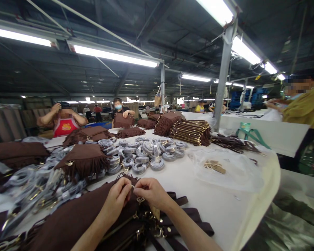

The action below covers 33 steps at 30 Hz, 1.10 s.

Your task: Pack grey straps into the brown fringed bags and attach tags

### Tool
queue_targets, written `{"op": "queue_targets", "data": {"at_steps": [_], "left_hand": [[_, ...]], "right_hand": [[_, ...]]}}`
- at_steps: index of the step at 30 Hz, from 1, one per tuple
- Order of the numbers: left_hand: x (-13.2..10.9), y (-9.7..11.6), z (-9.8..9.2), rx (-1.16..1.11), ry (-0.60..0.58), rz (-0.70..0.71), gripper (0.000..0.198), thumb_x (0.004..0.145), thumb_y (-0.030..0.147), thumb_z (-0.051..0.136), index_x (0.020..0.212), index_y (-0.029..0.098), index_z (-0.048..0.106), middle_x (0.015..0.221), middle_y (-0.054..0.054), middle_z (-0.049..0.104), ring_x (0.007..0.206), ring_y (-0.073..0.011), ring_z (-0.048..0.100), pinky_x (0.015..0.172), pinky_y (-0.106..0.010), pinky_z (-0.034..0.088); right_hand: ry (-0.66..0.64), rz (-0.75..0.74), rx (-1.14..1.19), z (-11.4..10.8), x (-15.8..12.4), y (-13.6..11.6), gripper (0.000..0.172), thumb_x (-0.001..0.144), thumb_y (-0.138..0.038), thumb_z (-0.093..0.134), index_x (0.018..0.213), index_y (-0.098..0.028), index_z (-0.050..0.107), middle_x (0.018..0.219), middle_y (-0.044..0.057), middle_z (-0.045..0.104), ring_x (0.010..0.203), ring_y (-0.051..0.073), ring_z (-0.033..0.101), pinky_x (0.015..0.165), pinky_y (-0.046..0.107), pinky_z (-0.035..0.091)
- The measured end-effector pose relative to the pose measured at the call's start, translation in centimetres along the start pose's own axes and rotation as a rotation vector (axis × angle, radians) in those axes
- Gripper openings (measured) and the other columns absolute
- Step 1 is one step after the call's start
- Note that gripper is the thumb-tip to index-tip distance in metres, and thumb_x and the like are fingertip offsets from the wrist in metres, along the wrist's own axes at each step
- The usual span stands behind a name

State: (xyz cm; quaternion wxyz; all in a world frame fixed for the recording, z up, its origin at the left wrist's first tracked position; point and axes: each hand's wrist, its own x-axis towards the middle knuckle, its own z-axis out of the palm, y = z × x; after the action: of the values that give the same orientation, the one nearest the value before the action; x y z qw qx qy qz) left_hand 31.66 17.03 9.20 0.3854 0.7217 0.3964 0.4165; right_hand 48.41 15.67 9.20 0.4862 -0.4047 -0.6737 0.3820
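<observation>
Just above a dark brown fringed bag (75, 209), my two hands come together at the fingertips. A short pale cord (132, 187) runs between them. My left hand (119, 195) is closed in a pinch on one end of it. On the other end, my right hand (149, 191) pinches with thumb and forefinger. A tan tag (155, 212) hangs under my right hand; whether the cord joins it is hidden. Around the tag are gold-coloured clasps (161, 232) and brown straps (191, 218). More brown bags seem stacked beneath the top one.
Plastic-wrapped coiled straps (157, 164) and fringed bags (82, 158) spread across the white table (211, 209). Tan tags (215, 166) lie on clear plastic at the right. Behind stands a stack of gold-edged bags (191, 131). Co-workers sit opposite; one person's hand touches a bag (124, 120).
</observation>
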Motion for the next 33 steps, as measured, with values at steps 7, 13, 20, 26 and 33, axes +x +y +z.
{"op": "queue_targets", "data": {"at_steps": [7, 13, 20, 26, 33], "left_hand": [[0.4, 0.6, 0.4, 0.017, -0.155, -0.089, 0.031, 0.070, 0.045, 0.067, 0.069, 0.014, 0.064, 0.067, 0.000, 0.060, 0.068, -0.0167, 0.051, 0.064, -0.025, 0.039], [0.6, 0.5, 0.5, -0.089, -0.121, -0.178, 0.036, 0.064, 0.051, 0.070, 0.061, 0.015, 0.060, 0.054, 0.005, 0.047, 0.054, -0.0107, 0.037, 0.053, -0.023, 0.027], [0.4, 1.1, 0.2, -0.071, -0.137, -0.184, 0.033, 0.062, 0.045, 0.068, 0.054, 0.017, 0.054, 0.050, 0.006, 0.044, 0.053, -0.0106, 0.035, 0.052, -0.023, 0.023], [0.6, 1.0, 0.6, -0.052, -0.094, -0.223, 0.030, 0.061, 0.045, 0.068, 0.062, 0.015, 0.062, 0.053, 0.005, 0.049, 0.053, -0.0107, 0.037, 0.052, -0.023, 0.026], [0.8, 0.7, 0.8, -0.103, -0.076, -0.237, 0.031, 0.057, 0.044, 0.071, 0.057, 0.016, 0.059, 0.050, 0.006, 0.045, 0.051, -0.0093, 0.033, 0.050, -0.023, 0.024]], "right_hand": [[0.062, 0.025, 0.117, 0.0, 0.1, 0.1, 0.011, 0.069, -0.025, 0.065, 0.063, -0.016, 0.069, 0.059, -0.004, 0.057, 0.061, 0.012, 0.048, 0.058, 0.022, 0.038], [0.128, -0.016, 0.030, 0.7, 0.2, 0.5, 0.010, 0.070, -0.019, 0.063, 0.064, -0.017, 0.070, 0.059, -0.003, 0.061, 0.062, 0.013, 0.053, 0.060, 0.022, 0.041], [0.169, -0.029, -0.006, 0.4, 0.1, 1.4, 0.010, 0.072, -0.017, 0.062, 0.065, -0.016, 0.069, 0.059, -0.003, 0.061, 0.059, 0.012, 0.053, 0.060, 0.022, 0.041], [0.169, -0.047, -0.076, 0.3, 0.0, 1.0, 0.011, 0.073, -0.016, 0.063, 0.067, -0.017, 0.072, 0.061, -0.002, 0.065, 0.062, 0.013, 0.056, 0.061, 0.022, 0.043], [0.182, -0.077, -0.148, 0.7, -0.1, 0.1, 0.014, 0.074, -0.014, 0.062, 0.065, -0.019, 0.071, 0.061, -0.002, 0.067, 0.063, 0.013, 0.059, 0.063, 0.022, 0.043]]}}
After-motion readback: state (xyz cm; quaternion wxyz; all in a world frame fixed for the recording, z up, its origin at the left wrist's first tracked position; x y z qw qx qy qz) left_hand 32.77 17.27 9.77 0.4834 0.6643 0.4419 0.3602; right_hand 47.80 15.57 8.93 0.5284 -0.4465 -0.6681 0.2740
